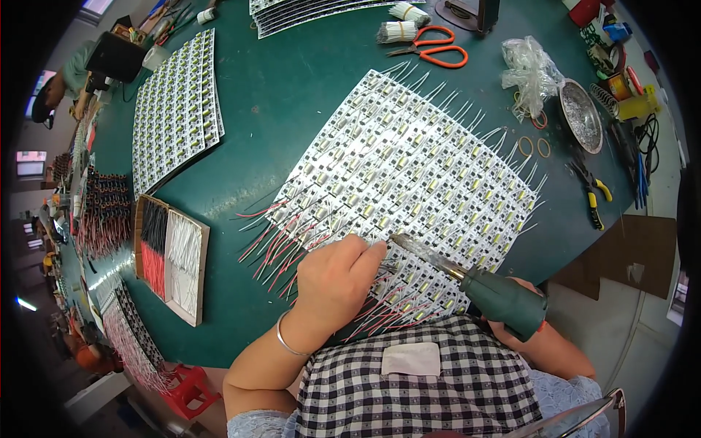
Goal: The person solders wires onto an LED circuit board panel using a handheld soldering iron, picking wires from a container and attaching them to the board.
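A large white panel of small circuit boards (409, 160) lies tilted on the table before me. Thin white wires stick out along its far edge, red and black wires along its near left edge. Over the near part of the panel, my left hand (337, 271) is closed in a pinch; what its fingers hold is hidden. My right hand (520, 286) is wrapped round a green gun-shaped tool (504, 299), which mostly covers it. The tool's long metal nozzle (431, 257) points left, its tip close to my left fingertips, above the panel.
Scissors with red handles (442, 55), bundles of white sticks (398, 31), a plastic bag (529, 69), a metal bowl (581, 117) and yellow-black pliers (593, 193) lie beyond the panel. Leftward are another board panel (179, 109) and a box of cut wires (201, 292).
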`<act>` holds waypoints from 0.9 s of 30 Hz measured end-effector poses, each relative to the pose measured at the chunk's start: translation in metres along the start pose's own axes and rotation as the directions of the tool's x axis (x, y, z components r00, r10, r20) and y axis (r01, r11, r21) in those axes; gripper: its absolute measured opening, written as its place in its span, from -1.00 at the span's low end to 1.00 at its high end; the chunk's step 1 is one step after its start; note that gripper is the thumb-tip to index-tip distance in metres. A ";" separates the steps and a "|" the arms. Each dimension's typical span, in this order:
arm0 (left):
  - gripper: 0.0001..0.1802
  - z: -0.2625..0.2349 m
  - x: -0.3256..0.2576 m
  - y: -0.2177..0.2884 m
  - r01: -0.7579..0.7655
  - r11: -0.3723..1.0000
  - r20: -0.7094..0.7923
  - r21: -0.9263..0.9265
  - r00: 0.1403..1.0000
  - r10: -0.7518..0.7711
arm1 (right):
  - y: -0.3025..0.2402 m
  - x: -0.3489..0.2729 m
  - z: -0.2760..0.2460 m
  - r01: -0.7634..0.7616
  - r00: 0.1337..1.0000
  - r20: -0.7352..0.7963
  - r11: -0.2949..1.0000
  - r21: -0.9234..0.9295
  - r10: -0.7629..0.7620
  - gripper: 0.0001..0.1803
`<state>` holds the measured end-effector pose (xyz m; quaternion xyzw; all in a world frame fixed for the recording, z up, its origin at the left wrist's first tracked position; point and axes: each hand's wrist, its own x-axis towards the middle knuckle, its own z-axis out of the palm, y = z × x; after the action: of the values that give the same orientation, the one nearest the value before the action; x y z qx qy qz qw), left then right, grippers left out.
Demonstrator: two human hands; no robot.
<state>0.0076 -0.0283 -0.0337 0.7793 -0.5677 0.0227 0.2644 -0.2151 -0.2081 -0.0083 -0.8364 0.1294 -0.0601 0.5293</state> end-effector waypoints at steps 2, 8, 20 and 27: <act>-0.83 0.000 0.001 0.001 0.007 1.000 0.001 0.002 1.000 -0.007 | -0.004 0.012 -0.003 0.256 0.967 0.092 0.920 -0.295 -0.239 -0.71; -0.75 -0.002 0.002 0.003 0.027 1.000 0.018 0.006 0.999 -0.028 | -0.005 0.007 0.001 0.106 0.994 -0.001 0.985 -0.133 -0.107 -0.75; -0.71 -0.012 0.000 0.010 0.081 0.996 0.024 0.048 0.996 -0.083 | -0.008 -0.003 -0.005 0.060 0.997 -0.052 0.986 0.159 -0.052 -0.76; -0.64 -0.059 0.000 0.033 0.129 0.991 -0.130 0.018 0.984 -0.126 | 0.002 -0.013 -0.018 0.193 0.981 -0.025 0.980 -0.047 -0.194 -0.66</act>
<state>-0.0061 -0.0096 0.0295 0.8144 -0.4981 0.0633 0.2909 -0.2319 -0.2208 -0.0020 -0.8554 0.0565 -0.1207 0.5005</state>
